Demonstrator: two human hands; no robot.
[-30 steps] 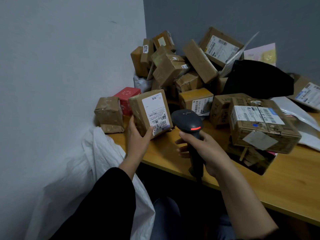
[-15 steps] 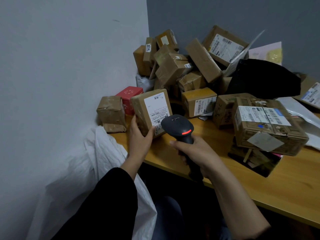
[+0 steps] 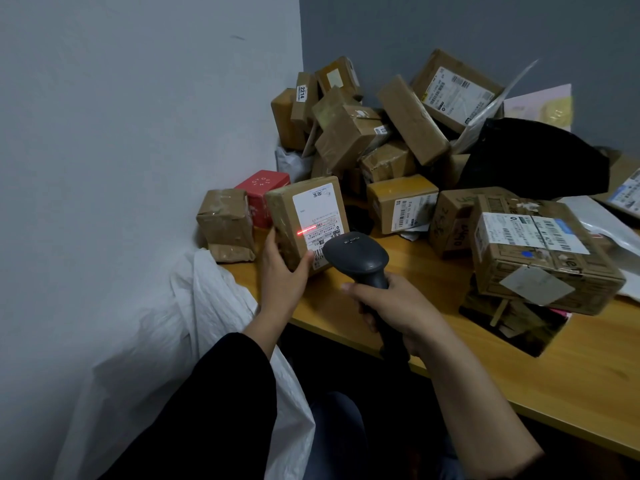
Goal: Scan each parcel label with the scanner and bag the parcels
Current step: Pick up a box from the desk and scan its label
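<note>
Fingers of the left hand were clamped on a small brown cardboard parcel. The thumb lay on the front face by the lower corner of its white shipping label, and the other fingers were round the left side. The parcel stood upright at the near left corner of the yellow wooden surface, label turned toward the camera. Whether its base touched the wood could not be told.

The right hand had its fingers wrapped tight round the handle of a dark grey handheld scanner, whose head sat just beside the parcel's lower right corner and faced the label. A thin red scan line glowed across the left part of the label.

A white woven plastic sack hung open beside the left end of the surface, below the held parcel and against the pale wall. Behind the parcel sat a crumpled taped brown package and a small red box. Further back a heap of brown cardboard parcels leaned in the corner with a black plastic mailer. A large labelled carton rested on darker boxes at the right.
</note>
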